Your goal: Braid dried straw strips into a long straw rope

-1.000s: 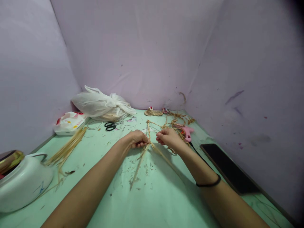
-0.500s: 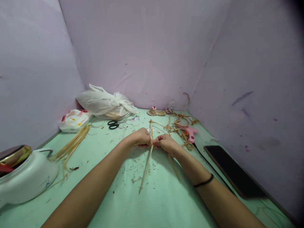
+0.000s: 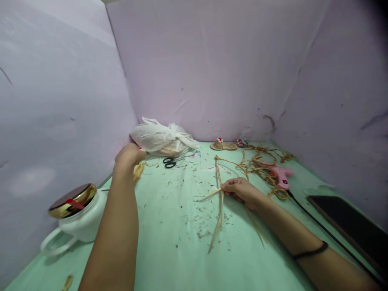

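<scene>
My right hand (image 3: pixel 241 191) pinches the lower end of a thin straw braid (image 3: pixel 218 171) near the middle of the table. Loose pale strands (image 3: pixel 217 234) hang from the pinch toward me and to the left, and another bit trails under my right wrist. My left hand (image 3: pixel 129 155) is at the far left, over the bundle of dry straw (image 3: pixel 138 171) by the white bag. Its fingers are turned away, so what they hold, if anything, cannot be seen.
A white pot (image 3: pixel 86 218) with a gold lid stands at left. Black scissors (image 3: pixel 169 163) and a white plastic bag (image 3: pixel 165 137) lie at the back. On the right are coiled braid (image 3: pixel 263 157), a pink glue gun (image 3: pixel 282 177) with its cord, and a dark phone (image 3: pixel 348 226).
My left hand has left the braid and moved far left to the straw bundle. My right hand still pinches the braid. The view has turned left.
</scene>
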Demonstrator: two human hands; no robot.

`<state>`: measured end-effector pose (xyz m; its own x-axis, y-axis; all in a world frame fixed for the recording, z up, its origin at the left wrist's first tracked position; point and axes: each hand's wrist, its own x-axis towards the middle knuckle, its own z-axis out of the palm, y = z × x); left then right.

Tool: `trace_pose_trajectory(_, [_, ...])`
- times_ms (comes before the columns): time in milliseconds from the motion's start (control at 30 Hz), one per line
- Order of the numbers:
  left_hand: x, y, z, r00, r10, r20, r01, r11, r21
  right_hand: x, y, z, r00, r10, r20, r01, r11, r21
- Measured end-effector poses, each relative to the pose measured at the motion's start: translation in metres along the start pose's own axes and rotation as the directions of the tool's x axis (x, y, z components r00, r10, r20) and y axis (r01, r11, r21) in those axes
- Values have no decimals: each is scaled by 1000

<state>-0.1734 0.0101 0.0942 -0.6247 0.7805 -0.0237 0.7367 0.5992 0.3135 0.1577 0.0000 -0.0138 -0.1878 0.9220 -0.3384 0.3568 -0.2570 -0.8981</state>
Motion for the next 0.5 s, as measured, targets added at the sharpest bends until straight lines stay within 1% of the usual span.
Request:
trace_pose_trajectory(67, [9, -8, 11, 995, -91, -45, 94, 993, 72, 0, 0, 0, 1000, -6, 6, 6, 1000, 9])
trace_pose_trajectory(133, [14, -9, 27, 984, -164, -69, 168, 984, 62, 0, 1, -1, 1000, -8, 12, 8, 1000, 12])
trace_pose_trajectory(200, [17, -9, 41, 969, -238, -60, 240, 970, 37, 1, 2, -1, 1000, -6, 15, 5, 1000, 12])
trace_pose_trajectory(267, [21, -10, 51, 955, -289, -65, 292, 956, 33, 1, 2, -1, 1000, -1, 15, 1, 1000, 8])
trace_pose_trajectory(333, [24, -12, 58, 951, -293, -94, 298, 954, 42, 1, 2, -1, 1000, 0, 12, 0, 1000, 3])
trace_pose_trajectory(500, [29, -19, 71, 952, -258, -166, 271, 961, 56, 0, 1, -1, 1000, -2, 10, 2, 1000, 13])
